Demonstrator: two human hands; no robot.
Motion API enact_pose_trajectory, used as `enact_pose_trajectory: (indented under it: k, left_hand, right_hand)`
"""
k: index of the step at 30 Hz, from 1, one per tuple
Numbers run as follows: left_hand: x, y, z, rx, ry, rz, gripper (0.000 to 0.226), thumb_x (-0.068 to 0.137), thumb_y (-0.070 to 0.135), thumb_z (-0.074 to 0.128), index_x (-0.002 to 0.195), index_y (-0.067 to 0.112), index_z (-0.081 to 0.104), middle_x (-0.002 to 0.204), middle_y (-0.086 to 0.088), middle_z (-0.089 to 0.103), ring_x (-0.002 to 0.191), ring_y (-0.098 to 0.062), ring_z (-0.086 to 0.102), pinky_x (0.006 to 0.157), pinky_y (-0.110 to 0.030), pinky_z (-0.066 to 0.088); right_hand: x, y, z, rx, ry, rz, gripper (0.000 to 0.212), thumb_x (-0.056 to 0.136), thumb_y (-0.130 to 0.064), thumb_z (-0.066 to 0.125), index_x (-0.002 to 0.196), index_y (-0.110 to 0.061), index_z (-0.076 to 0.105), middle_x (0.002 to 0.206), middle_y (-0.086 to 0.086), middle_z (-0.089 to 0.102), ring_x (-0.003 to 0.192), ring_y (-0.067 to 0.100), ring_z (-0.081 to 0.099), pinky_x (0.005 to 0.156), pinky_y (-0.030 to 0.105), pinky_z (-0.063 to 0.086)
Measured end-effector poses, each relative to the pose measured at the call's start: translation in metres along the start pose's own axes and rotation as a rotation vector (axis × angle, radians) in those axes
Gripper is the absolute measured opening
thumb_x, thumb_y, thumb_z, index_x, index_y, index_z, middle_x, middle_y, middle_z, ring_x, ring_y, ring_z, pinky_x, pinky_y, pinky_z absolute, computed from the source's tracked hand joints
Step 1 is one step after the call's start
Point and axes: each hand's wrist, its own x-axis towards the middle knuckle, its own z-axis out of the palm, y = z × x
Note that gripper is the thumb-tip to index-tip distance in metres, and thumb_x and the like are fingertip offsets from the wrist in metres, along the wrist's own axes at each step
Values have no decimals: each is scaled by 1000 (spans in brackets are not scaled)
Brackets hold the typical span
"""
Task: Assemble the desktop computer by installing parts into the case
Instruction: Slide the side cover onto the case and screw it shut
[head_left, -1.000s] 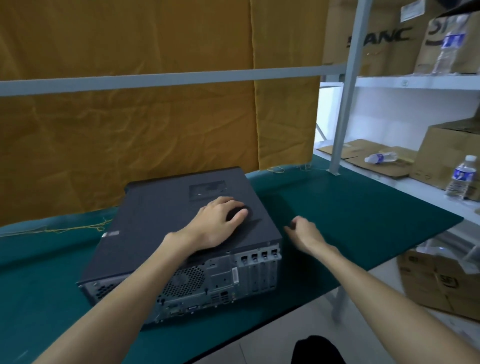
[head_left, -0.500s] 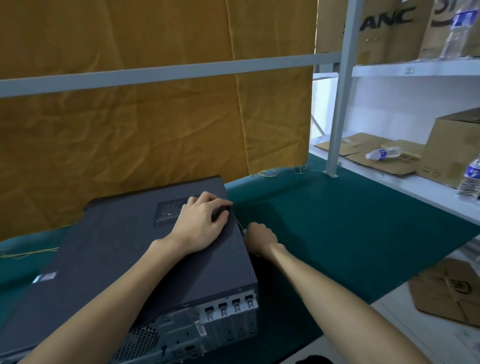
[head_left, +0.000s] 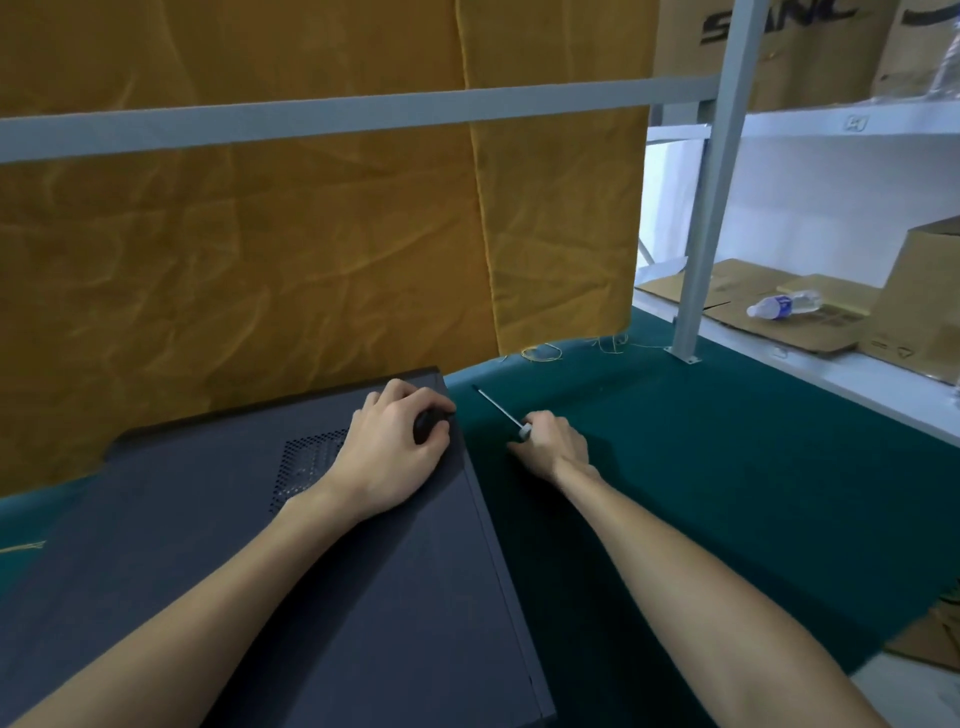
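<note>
- Left hand (head_left: 400, 457) lies palm-down on the dark side panel of the computer case (head_left: 291, 587), its fingers curled round a small black rounded object (head_left: 427, 422) near the panel's far right corner; what that object is cannot be told.
- Lying flat on the green table mat (head_left: 727, 499), the case fills the lower left of the view, with a perforated vent patch (head_left: 306, 467) showing just left of the left wrist.
- Just beside the case's right edge, the right hand (head_left: 553, 447) rests on the mat with its fingers closed round the handle of a screwdriver (head_left: 501, 410); the thin shaft points away from the person and to the left, its dark tip close to the case's far corner.
- Behind the case hangs a wrinkled ochre cloth (head_left: 260, 249), crossed by a grey metal rail (head_left: 363, 111).
- Farther right, a grey upright post (head_left: 711, 208) stands on the mat's far edge.
- On the white shelf beyond it, a plastic water bottle (head_left: 782, 306) lies on its side on flattened cardboard (head_left: 727, 291), next to a brown cardboard box (head_left: 919, 296).
</note>
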Motion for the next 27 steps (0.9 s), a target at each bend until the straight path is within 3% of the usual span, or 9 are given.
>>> enact_pose_trajectory:
  k: [4, 9, 12, 15, 19, 27]
  left_hand:
    - [2, 0, 1, -8, 0, -9, 25, 99, 32, 55, 122, 37, 64, 122, 10, 51, 116, -19, 45, 104, -42, 38]
    - [0, 1, 2, 1, 10, 1, 25, 100, 33, 54, 123, 36, 63, 121, 11, 49, 114, -17, 44, 102, -39, 37]
    - [0, 0, 2, 8, 8, -1, 24, 99, 34, 54, 122, 37, 62, 121, 12, 48, 113, -16, 43, 100, -37, 36]
    - [0, 1, 2, 17, 8, -8, 25, 99, 35, 54, 122, 38, 62, 121, 12, 48, 112, -16, 43, 98, -36, 36]
    - [0, 1, 2, 16, 12, -5, 24, 99, 35, 55, 122, 38, 62, 119, 13, 48, 111, -14, 43, 99, -35, 36]
    - [1, -2, 5, 27, 23, 3, 24, 99, 37, 54, 122, 39, 61, 118, 13, 47, 109, -13, 42, 99, -35, 35]
  right_hand:
    - [23, -2, 8, 2, 11, -17, 12, 89, -30, 74, 81, -23, 69, 74, -5, 61, 69, 20, 58, 62, 30, 44]
    - [32, -5, 12, 3, -8, -41, 9, 92, -22, 65, 86, -16, 68, 80, 2, 63, 74, 26, 60, 64, 32, 43]
    - [32, -12, 19, 141, -90, -107, 15, 90, -16, 68, 77, -16, 61, 81, 4, 63, 78, 25, 62, 66, 30, 44]
    - [31, -25, 28, 177, -182, -152, 16, 86, -12, 76, 74, -14, 65, 80, 6, 68, 77, 19, 63, 64, 28, 45]
    - [37, -38, 38, 135, -222, -149, 42, 89, -7, 66, 53, -20, 46, 60, -3, 50, 67, 15, 49, 59, 26, 39]
    - [32, -40, 32, 217, -221, -105, 36, 91, -10, 68, 59, -18, 53, 70, 3, 59, 70, 18, 56, 61, 27, 42]
